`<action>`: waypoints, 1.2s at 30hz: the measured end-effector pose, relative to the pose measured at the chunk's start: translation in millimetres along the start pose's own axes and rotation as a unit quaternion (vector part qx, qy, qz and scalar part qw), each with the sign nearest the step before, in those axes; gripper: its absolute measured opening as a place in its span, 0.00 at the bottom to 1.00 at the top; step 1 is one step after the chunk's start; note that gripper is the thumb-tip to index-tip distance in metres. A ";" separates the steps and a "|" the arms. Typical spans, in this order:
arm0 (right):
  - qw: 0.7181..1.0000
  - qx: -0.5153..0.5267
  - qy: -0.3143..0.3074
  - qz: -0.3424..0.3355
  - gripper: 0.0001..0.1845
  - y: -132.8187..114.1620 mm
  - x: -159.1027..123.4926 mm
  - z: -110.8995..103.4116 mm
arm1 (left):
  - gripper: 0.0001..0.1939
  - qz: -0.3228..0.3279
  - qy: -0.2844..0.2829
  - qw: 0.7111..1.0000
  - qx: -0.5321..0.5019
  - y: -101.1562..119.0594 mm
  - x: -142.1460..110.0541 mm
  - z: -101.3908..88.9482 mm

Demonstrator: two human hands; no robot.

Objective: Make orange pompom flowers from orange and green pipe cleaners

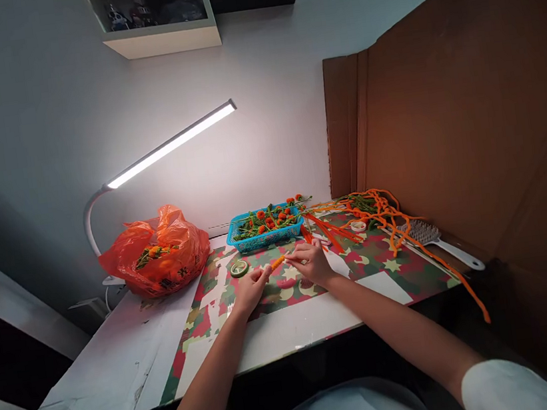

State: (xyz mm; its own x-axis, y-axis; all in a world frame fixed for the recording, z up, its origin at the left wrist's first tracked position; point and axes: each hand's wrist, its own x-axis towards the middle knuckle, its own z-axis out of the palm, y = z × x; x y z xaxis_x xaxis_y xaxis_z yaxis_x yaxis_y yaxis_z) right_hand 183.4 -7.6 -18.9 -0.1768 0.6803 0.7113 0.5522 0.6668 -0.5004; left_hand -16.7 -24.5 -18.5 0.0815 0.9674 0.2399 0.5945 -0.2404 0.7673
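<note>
A short orange-yellow fuzzy strip (278,262), which looks like a pipe cleaner, spans the gap between my two hands above the table. My left hand (253,290) is closed, pinching its left end between thumb and finger. At the other end, the fingertips of my right hand (313,264) are pinched together on it. A roll of green tape (239,268) lies just beyond my left hand. Behind my hands stands a blue plastic basket (265,238) of orange pompom-like flowers (270,221) on green stems. Orange-red strips (332,231) lie beyond my right hand.
An orange plastic bag (171,272) holding more orange flowers sits left, under a lit desk lamp (172,144). At right are tangled orange cords (387,207), one hanging over the edge, and a brush (456,255). Cardboard (442,109) walls the right side; a shelf (164,39) hangs above.
</note>
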 end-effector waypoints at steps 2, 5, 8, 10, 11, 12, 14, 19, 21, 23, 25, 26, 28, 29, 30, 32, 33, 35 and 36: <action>0.995 0.095 -0.012 0.027 0.11 1.8 0.8 1.5 | 0.28 -0.008 0.005 1.000 -0.030 -3.2 0.9 -0.1; 0.963 0.248 -0.045 0.093 0.19 9.1 4.7 3.2 | 0.28 -0.006 0.015 0.998 -0.056 -5.6 2.1 0.0; 0.923 0.329 -0.123 0.160 0.23 20.7 9.9 0.7 | 0.28 0.014 0.010 0.998 -0.052 -3.9 2.2 -1.4; 0.904 0.340 -0.179 0.188 0.23 29.1 12.6 -3.0 | 0.27 0.032 0.002 0.999 -0.038 -1.6 1.1 -3.5; 0.897 0.340 -0.202 0.197 0.22 32.9 13.6 -4.9 | 0.27 0.041 -0.006 0.999 -0.029 -0.4 0.2 -4.8; 0.892 0.337 -0.220 0.204 0.22 36.3 14.3 -6.6 | 0.26 0.050 -0.017 0.998 -0.020 0.8 -1.0 -6.2; 0.891 0.318 -0.249 0.206 0.21 41.3 15.0 -9.4 | 0.25 0.069 -0.045 0.997 0.008 3.0 -3.6 -9.2; 0.923 0.228 -0.256 0.173 0.17 42.4 14.2 -13.2 | 0.24 0.107 -0.059 0.986 0.113 7.3 -8.0 -15.2; 0.935 0.195 -0.249 0.161 0.14 38.2 13.2 -14.3 | 0.23 0.110 -0.062 0.979 0.160 8.3 -7.9 -16.2; 0.951 0.144 -0.235 0.140 0.10 31.0 12.1 -15.1 | 0.22 0.107 -0.068 0.970 0.208 8.9 -7.2 -16.4; 0.970 0.079 -0.202 0.107 0.06 21.1 10.7 -14.7 | 0.22 0.100 -0.064 0.962 0.246 9.3 -6.5 -15.6; 0.978 0.047 -0.180 0.091 0.04 15.7 9.9 -13.7 | 0.22 0.094 -0.055 0.960 0.259 9.3 -6.1 -15.0; 0.989 -0.001 -0.133 0.064 0.05 5.2 8.0 -9.8 | 0.22 0.074 -0.025 0.960 0.270 8.8 -5.2 -13.5; 0.992 -0.012 -0.109 0.056 0.06 0.8 7.1 -6.9 | 0.22 0.060 -0.004 0.961 0.269 8.2 -4.6 -12.8; 0.995 -0.009 -0.085 0.053 0.07 -2.8 6.3 -3.7 | 0.23 0.045 0.018 0.964 0.262 7.4 -4.0 -12.0; 0.996 0.043 -0.044 0.064 0.10 -6.9 5.3 3.2 | 0.25 0.022 0.053 0.972 0.226 5.2 -2.5 -10.8; 0.992 0.092 -0.025 0.081 0.12 -7.4 5.3 6.4 | 0.25 0.015 0.062 0.978 0.198 4.1 -1.7 -10.2; 0.969 0.212 0.002 0.131 0.15 -6.6 6.2 11.0 | 0.26 0.004 0.061 0.990 0.125 2.5 -0.3 -9.3; 0.950 0.272 0.007 0.155 0.16 -5.6 7.0 12.2 | 0.27 0.003 0.053 0.995 0.085 2.2 0.2 -8.8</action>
State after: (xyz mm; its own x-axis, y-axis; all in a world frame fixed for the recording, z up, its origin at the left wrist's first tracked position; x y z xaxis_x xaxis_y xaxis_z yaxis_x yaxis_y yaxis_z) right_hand 169.2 -2.8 -17.0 -0.0611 0.8679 0.4929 0.0726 0.4964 -0.8650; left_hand -22.5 -25.5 -11.5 0.0051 0.9499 0.3124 0.7217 -0.2197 0.6564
